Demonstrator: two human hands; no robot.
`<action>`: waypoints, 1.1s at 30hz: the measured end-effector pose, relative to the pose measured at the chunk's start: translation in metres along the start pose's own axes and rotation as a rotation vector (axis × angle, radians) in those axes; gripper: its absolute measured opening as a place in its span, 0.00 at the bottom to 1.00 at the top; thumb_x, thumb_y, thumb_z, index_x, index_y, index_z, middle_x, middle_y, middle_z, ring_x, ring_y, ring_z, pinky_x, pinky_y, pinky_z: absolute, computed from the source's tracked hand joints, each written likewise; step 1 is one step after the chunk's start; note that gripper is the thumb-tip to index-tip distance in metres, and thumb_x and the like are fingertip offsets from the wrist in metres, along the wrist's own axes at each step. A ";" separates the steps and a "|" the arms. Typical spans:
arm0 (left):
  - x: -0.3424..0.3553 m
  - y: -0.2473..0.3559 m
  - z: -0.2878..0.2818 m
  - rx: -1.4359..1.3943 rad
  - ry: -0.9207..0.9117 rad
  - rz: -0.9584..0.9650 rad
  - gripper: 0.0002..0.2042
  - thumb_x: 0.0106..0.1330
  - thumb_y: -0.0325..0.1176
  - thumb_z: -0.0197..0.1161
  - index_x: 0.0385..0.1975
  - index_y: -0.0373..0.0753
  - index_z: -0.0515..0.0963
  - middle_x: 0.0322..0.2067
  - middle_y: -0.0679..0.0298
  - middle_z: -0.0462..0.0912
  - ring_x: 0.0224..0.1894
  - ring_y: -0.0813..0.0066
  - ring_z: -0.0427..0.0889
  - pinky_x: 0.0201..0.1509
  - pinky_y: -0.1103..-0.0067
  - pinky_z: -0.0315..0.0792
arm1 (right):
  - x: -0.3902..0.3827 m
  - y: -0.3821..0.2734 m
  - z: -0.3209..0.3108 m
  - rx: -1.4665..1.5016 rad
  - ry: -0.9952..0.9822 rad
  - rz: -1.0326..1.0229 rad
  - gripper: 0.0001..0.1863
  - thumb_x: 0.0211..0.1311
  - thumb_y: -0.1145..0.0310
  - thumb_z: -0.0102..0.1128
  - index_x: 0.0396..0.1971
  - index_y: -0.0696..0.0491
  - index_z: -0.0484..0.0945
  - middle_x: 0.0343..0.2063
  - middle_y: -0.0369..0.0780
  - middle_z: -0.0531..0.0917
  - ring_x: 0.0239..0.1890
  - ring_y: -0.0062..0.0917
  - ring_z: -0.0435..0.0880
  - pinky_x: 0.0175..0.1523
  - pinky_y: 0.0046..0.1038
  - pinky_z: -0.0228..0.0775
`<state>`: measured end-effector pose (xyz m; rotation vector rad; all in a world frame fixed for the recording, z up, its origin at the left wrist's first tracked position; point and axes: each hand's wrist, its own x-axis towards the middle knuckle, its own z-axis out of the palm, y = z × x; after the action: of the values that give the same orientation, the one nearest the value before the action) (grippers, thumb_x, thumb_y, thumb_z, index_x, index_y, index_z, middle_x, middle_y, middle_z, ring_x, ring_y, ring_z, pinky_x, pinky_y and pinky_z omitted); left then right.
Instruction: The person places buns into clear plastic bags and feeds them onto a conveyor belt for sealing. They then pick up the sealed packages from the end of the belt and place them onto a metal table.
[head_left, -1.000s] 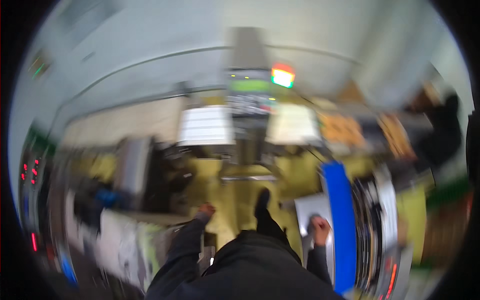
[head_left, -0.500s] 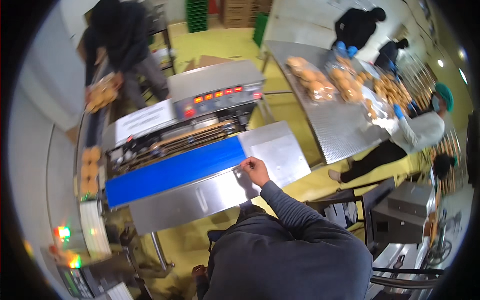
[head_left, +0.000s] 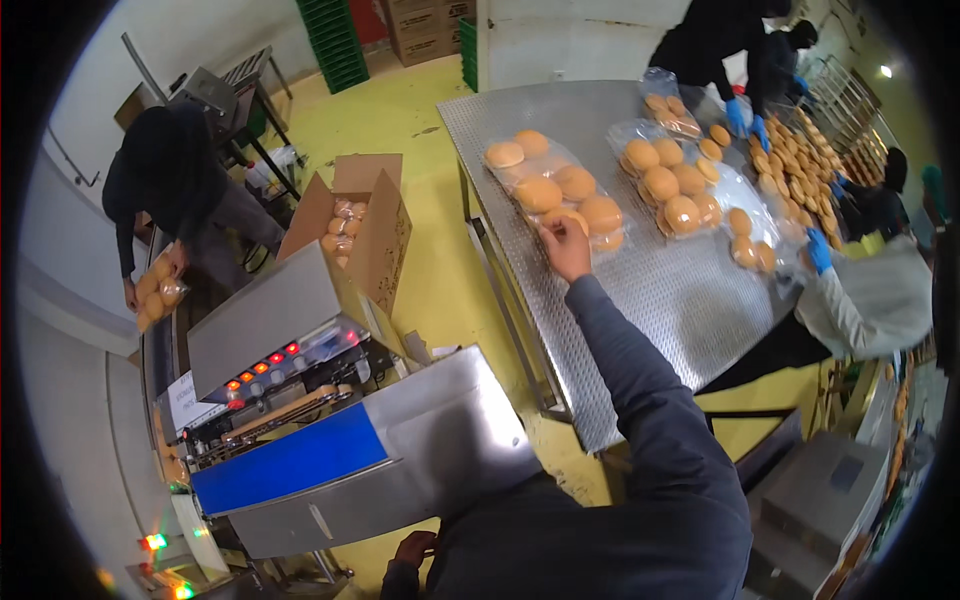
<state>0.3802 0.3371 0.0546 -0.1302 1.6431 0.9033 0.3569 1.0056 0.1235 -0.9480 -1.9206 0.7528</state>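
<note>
My right hand (head_left: 565,248) reaches out over the metal table and pinches the near end of a clear plastic bag of buns (head_left: 575,182). The bag lies flat, with round golden buns showing through the film. My left hand (head_left: 415,547) hangs low beside my body, near the front edge of the steel machine; its fingers are loosely curled, apart, with nothing visible in them. Right of the gripped bag lies another bag of buns (head_left: 683,187), and a smaller bag (head_left: 672,115) sits farther back.
A sealing machine with a blue belt (head_left: 290,459) stands at left, its steel plate (head_left: 470,420) nearest me. Behind it is an open cardboard box (head_left: 385,235) holding bagged buns. One person (head_left: 170,190) handles a bag at left. Gloved co-workers stand around the table (head_left: 660,330) with loose buns (head_left: 790,170).
My right hand has left the machine's steel plate, reached right across to the table and taken hold of a bag of buns. The view has swung right, bringing the open box into sight.
</note>
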 end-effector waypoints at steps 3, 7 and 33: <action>0.002 0.001 0.031 -0.091 0.164 0.080 0.10 0.64 0.33 0.56 0.41 0.34 0.75 0.37 0.59 0.81 0.39 0.69 0.81 0.44 0.73 0.77 | 0.080 0.023 0.028 -0.079 -0.085 -0.003 0.13 0.54 0.63 0.62 0.36 0.55 0.78 0.37 0.43 0.79 0.41 0.34 0.78 0.48 0.33 0.70; -0.010 -0.019 0.062 -0.159 0.393 0.011 0.12 0.65 0.33 0.56 0.43 0.33 0.74 0.34 0.59 0.82 0.35 0.72 0.80 0.40 0.76 0.74 | 0.161 0.032 0.052 -0.295 -0.214 0.014 0.17 0.53 0.55 0.61 0.40 0.48 0.78 0.47 0.42 0.75 0.52 0.36 0.72 0.55 0.39 0.65; 0.174 0.369 0.208 -0.097 -0.251 0.674 0.20 0.67 0.40 0.57 0.55 0.38 0.65 0.44 0.56 0.77 0.46 0.70 0.78 0.49 0.75 0.74 | 0.144 0.067 0.042 -0.377 -0.761 -0.052 0.22 0.46 0.38 0.62 0.36 0.36 0.84 0.48 0.35 0.75 0.57 0.35 0.66 0.60 0.51 0.51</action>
<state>0.2950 0.7863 0.0795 0.4815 1.4163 1.4405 0.2911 1.1551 0.1123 -0.8932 -2.8160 0.8053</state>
